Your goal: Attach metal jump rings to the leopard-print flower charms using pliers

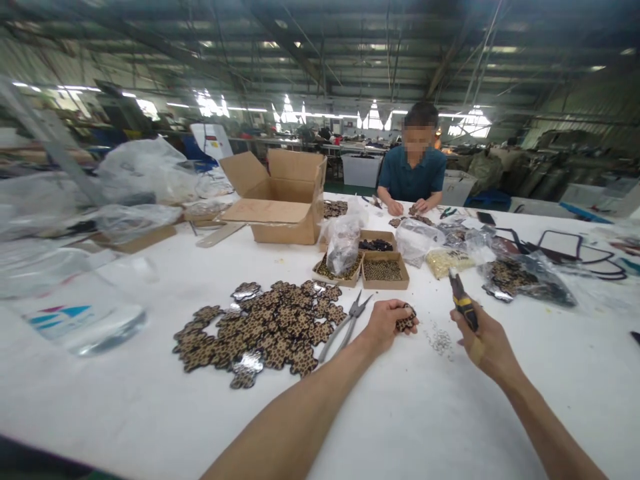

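My left hand (386,327) is closed on a small leopard-print patch (405,320), held just above the white table. In my right hand (483,340) is a pair of pliers (464,303) with black and yellow handles, its jaws pointing up and away. Between the two hands lies a scatter of small metal rings (440,341). Left of my left hand rests a grey-handled pair of pliers (347,323) with its jaws apart. Beyond it spreads a big heap of leopard-print patches (270,323), some showing shiny faces.
Small cardboard trays hold brass-coloured pieces (384,270) and black parts (376,245). Behind them stands an open cardboard box (283,200). A co-worker (413,167) handles patches across the table. Plastic bags (527,277) lie right; a clear printed bag (85,320) lies left.
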The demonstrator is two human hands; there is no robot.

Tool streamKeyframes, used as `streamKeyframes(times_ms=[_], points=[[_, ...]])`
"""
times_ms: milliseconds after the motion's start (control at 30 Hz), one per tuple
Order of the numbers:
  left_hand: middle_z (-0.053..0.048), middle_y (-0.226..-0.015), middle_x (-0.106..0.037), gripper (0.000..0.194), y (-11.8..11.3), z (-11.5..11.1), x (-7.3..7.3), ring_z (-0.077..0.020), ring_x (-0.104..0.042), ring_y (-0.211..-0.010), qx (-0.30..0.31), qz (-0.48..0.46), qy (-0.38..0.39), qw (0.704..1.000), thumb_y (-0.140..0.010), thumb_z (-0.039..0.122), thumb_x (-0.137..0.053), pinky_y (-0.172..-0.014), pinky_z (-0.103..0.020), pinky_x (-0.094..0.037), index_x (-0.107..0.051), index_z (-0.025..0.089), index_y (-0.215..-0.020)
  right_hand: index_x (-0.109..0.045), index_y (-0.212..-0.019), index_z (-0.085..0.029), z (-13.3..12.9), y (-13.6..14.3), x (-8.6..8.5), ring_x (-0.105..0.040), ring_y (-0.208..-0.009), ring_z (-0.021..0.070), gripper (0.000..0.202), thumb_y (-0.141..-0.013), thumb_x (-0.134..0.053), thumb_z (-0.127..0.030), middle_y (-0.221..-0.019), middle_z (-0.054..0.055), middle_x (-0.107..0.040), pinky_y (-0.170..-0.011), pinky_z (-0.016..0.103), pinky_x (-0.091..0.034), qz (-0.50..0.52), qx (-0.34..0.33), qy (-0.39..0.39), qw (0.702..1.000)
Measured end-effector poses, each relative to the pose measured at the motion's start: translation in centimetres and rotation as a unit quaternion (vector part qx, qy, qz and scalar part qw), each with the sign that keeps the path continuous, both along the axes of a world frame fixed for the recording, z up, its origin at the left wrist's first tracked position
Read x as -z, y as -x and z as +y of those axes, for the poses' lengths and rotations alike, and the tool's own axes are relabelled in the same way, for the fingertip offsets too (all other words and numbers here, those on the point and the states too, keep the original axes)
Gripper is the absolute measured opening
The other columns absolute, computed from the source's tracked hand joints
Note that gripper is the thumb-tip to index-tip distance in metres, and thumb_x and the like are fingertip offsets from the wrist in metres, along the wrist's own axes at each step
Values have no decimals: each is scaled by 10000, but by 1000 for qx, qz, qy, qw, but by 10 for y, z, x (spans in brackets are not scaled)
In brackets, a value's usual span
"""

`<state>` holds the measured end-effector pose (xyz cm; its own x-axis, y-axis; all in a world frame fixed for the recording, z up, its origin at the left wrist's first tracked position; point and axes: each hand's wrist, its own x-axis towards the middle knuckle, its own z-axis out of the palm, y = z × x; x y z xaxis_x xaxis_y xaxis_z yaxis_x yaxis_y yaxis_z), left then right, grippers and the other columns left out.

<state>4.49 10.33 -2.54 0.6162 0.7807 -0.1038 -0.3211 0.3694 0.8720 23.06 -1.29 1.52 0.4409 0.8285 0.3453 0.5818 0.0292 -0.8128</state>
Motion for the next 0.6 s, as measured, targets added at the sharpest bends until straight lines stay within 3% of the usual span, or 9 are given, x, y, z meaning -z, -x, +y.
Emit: streamKeyframes(times_ms=[133, 233, 333, 467, 600], points=[[-110, -727, -711, 373, -5, -1, 0, -174, -660, -545, -12, 20, -9, 1000, -637, 362, -836, -487, -241, -427, -631, 99, -803, -616, -1249, -179, -6, -12, 13, -610, -654, 208, 546, -881, -537, -574, -838, 72, -675, -577, 323, -517, -54, 0, -7, 999], [-115, -733, -718, 375, -9, -1, 0, -174, -658, -537, -12, 36, -21, 999, -646, 375, -833, -492, -248, -440, -635, 101, -808, -631, -1191, -187, -11, -24, 14, -598, -648, 212, 481, -895, -532, -554, -806, 69, -664, -585, 322, -490, -75, 11, 14, 997], [-114, -729, -719, 382, -12, -5, 0, -173, -658, -535, -4, 48, -35, 998, -656, 389, -832, -496, -247, -445, -634, 103, -813, -639, -1113, -187, -12, -25, 15, -608, -653, 209, 437, -895, -561, -557, -790, 61, -673, -582, 311, -479, -23, 1, 47, 999], [-117, -753, -725, 380, -14, -12, -2, -180, -674, -568, 18, 51, -67, 996, -697, 404, -816, -523, -253, -467, -643, 103, -851, -628, -1147, -179, -11, -11, 14, -643, -698, 214, 472, -873, -616, -563, -850, 73, -703, -598, 304, -504, 92, -26, 41, 995], [-122, -791, -733, 365, -14, -20, -5, -189, -688, -602, 55, 44, -87, 994, -738, 396, -792, -539, -261, -479, -650, 104, -906, -648, -1059, -185, -15, 0, 7, -656, -779, 221, 401, -847, -668, -525, -933, 83, -717, -682, 312, -522, 101, -50, 26, 993]])
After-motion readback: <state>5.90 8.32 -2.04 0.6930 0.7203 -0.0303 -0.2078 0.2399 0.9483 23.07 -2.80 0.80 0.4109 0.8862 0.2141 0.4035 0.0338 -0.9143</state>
